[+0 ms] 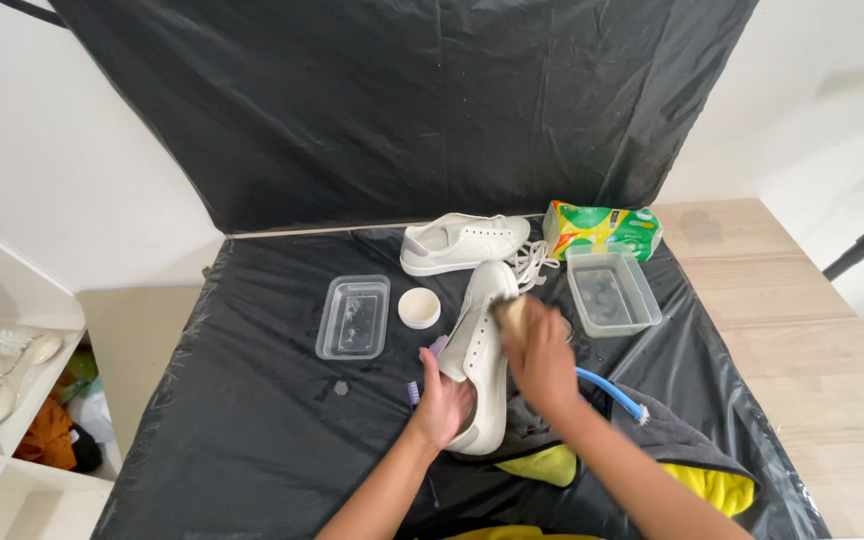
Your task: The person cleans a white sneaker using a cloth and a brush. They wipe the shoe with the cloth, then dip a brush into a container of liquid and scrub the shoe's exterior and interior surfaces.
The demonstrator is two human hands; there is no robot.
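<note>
Head view, closest in: a yellow cloth peeks from under grey fabric at the table's near edge. Left hand cups the heel of a white sneaker, steadying it mid-table on the black plastic sheet. Right hand clamps a tan sponge against the sneaker's side. A blue brush lies just right of that wrist. Further back sit two clear tubs, a small white lid, a second sneaker and a green tissue pack.
</note>
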